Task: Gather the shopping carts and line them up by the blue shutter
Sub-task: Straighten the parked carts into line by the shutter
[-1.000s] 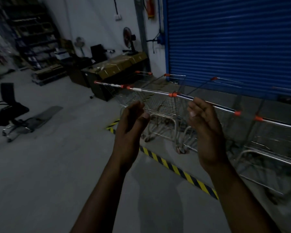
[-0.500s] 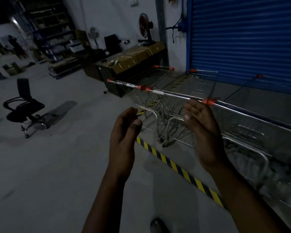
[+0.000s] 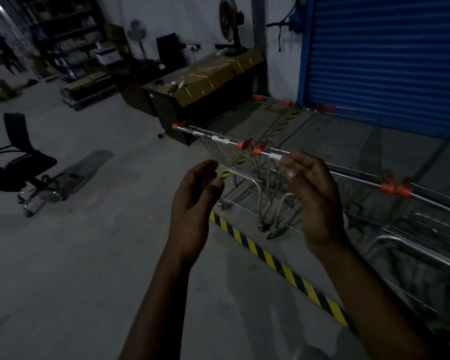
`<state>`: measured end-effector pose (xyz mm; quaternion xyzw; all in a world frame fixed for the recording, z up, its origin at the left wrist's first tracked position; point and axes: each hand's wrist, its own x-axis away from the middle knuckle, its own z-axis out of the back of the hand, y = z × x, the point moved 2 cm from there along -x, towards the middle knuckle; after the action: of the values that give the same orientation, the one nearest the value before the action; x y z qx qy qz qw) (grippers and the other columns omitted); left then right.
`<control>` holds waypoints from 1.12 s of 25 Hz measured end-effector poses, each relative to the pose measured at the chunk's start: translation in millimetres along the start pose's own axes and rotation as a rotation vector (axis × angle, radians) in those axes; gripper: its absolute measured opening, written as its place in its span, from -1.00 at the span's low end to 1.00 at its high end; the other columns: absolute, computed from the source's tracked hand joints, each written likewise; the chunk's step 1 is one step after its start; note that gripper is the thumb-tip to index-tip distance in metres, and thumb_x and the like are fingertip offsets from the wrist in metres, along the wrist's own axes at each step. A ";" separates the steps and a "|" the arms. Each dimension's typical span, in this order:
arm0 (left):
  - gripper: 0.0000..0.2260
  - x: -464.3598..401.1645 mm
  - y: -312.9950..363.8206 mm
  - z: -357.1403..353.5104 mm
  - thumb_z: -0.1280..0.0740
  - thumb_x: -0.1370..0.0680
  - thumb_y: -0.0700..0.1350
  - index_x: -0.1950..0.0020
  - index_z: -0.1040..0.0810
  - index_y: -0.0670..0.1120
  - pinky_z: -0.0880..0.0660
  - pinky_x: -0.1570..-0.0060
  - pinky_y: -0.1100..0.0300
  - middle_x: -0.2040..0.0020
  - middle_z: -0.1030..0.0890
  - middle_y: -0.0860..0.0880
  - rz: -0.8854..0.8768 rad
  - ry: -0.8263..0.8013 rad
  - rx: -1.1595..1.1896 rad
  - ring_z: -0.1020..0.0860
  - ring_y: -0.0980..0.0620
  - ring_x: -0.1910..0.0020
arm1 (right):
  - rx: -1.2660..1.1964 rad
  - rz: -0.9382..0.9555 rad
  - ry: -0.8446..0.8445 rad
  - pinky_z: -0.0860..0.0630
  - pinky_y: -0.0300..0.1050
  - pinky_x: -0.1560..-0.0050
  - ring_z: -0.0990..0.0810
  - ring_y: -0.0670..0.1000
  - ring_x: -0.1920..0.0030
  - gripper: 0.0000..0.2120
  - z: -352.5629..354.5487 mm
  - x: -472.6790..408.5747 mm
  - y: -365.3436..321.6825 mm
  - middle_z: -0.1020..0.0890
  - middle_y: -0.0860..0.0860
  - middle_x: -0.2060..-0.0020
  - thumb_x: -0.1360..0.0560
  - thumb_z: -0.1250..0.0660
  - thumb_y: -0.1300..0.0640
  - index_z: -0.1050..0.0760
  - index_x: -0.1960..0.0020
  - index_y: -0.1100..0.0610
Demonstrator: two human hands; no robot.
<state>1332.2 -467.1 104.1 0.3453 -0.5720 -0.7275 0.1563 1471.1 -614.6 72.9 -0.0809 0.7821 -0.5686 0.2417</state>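
Open grey floor (image 3: pixel 94 255) lies clear to the left of the striped floor tape (image 3: pixel 270 258). Right of it, shopping carts (image 3: pixel 244 162) crowd the strip before the blue shutter (image 3: pixel 385 63). An office chair (image 3: pixel 21 167) and a cardboard-covered bench (image 3: pixel 205 87) stand further left.

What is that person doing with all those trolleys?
A person is lining up shopping carts along the blue shutter. Several carts already stand in a row behind the yellow-and-black floor stripe. Both hands are raised and empty: the left hand and right hand are loosely curled in front of the cart handles, gripping nothing.
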 end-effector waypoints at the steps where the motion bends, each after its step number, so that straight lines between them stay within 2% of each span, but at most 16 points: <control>1: -0.58 -14.4 -8.2 7.3 -0.28 -0.57 -0.03 -0.42 -0.48 -0.10 -0.50 -0.15 0.33 -0.34 -0.57 0.04 0.003 -0.002 -0.001 -0.52 0.12 -0.34 | 0.002 0.002 -0.002 -0.51 -0.14 -0.20 -0.54 -0.05 -0.29 -0.61 -10.3 -13.0 9.8 -0.58 0.04 -0.28 -0.54 -0.28 0.07 -0.44 -0.34 0.14; 4: -0.60 -63.4 -33.3 29.0 -0.28 -0.58 -0.04 -0.42 -0.48 -0.10 -0.51 -0.20 0.30 -0.35 -0.56 0.03 0.015 0.017 -0.006 -0.51 0.11 -0.35 | -0.003 -0.027 -0.016 -0.52 -0.18 -0.16 -0.57 -0.04 -0.26 -0.65 -45.9 -58.2 40.0 -0.58 0.06 -0.26 -0.57 -0.27 0.12 -0.44 -0.33 0.18; 6: -0.63 -92.3 -51.0 41.0 -0.29 -0.59 -0.06 -0.39 -0.50 -0.11 -0.51 -0.16 0.32 -0.32 -0.58 0.02 0.023 0.010 -0.011 -0.53 0.12 -0.32 | 0.001 -0.024 -0.037 -0.53 -0.20 -0.16 -0.57 -0.04 -0.25 -0.70 -66.4 -85.6 61.2 -0.59 0.06 -0.25 -0.59 -0.26 0.16 -0.46 -0.31 0.16; 9: -0.73 -146.0 -78.3 63.3 -0.31 -0.63 -0.18 -0.33 -0.55 -0.14 -0.52 -0.10 0.33 -0.26 -0.63 0.00 0.025 -0.026 -0.025 -0.58 0.11 -0.25 | 0.001 -0.035 -0.062 -0.54 -0.22 -0.06 -0.60 0.00 -0.20 -0.72 -95.2 -133.0 99.2 -0.63 0.08 -0.17 -0.55 -0.28 0.13 -0.52 -0.22 0.19; 13: -0.77 -235.6 -102.0 91.5 -0.30 -0.63 -0.24 -0.29 -0.56 -0.17 -0.54 -0.08 0.26 -0.18 -0.67 -0.03 0.061 -0.082 -0.072 -0.63 0.05 -0.18 | 0.042 -0.097 -0.119 -0.58 -0.01 0.03 -0.65 0.19 -0.03 -0.83 -134.6 -216.8 136.4 -0.69 0.17 0.04 -0.56 -0.29 0.19 -0.58 -0.07 0.26; 16: -0.76 -299.2 -115.2 104.7 -0.33 -0.62 -0.22 -0.28 -0.57 -0.16 -0.55 -0.08 0.21 -0.15 -0.69 -0.03 0.088 -0.183 -0.134 -0.65 0.04 -0.15 | 0.012 -0.097 -0.101 -0.56 -0.14 0.14 -0.68 0.11 0.07 -0.86 -161.6 -274.0 145.9 -0.71 0.12 0.12 -0.55 -0.31 0.18 -0.59 -0.01 0.24; 21: -0.77 -392.9 -138.3 107.1 -0.31 -0.62 -0.26 -0.26 -0.56 -0.24 -0.55 -0.12 0.23 -0.14 -0.69 -0.11 0.039 -0.227 -0.079 -0.65 0.00 -0.15 | 0.028 -0.061 -0.082 -0.58 -0.14 0.13 -0.67 0.14 0.11 -0.88 -192.0 -339.8 165.4 -0.70 0.17 0.12 -0.58 -0.28 0.25 -0.59 0.00 0.27; 24: -0.75 -438.7 -164.2 107.5 -0.37 -0.58 -0.17 -0.23 -0.59 -0.21 -0.56 -0.10 0.21 -0.11 -0.70 -0.10 0.045 -0.309 -0.010 -0.66 -0.01 -0.14 | 0.069 -0.104 -0.052 -0.59 -0.15 0.13 -0.67 0.08 0.14 -0.89 -207.3 -359.3 184.2 -0.70 0.18 0.14 -0.57 -0.29 0.30 -0.59 0.03 0.29; 26: -0.76 -471.7 -189.7 110.0 -0.39 -0.57 -0.11 -0.21 -0.61 -0.16 -0.58 -0.10 0.19 -0.10 -0.71 -0.07 0.036 -0.349 -0.036 -0.66 0.00 -0.13 | 0.126 -0.153 -0.028 -0.60 -0.12 0.14 -0.67 0.05 0.15 -0.88 -220.4 -373.7 209.2 -0.70 0.15 0.16 -0.57 -0.30 0.30 -0.61 0.07 0.20; 28: -0.81 -500.9 -231.6 118.0 -0.40 -0.59 -0.11 -0.19 -0.63 -0.12 -0.54 -0.10 0.28 -0.08 -0.70 -0.01 0.060 -0.428 -0.128 -0.66 0.08 -0.10 | 0.296 -0.204 -0.019 -0.60 0.01 0.12 -0.66 0.04 0.14 -0.89 -232.2 -390.1 248.5 -0.69 0.00 0.20 -0.53 -0.36 0.20 -0.61 0.11 0.03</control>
<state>1647.7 -1.2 61.0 0.1552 -0.5549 -0.8139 0.0745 1738.1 -176.0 8.7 -0.1287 0.6753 -0.6984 0.1992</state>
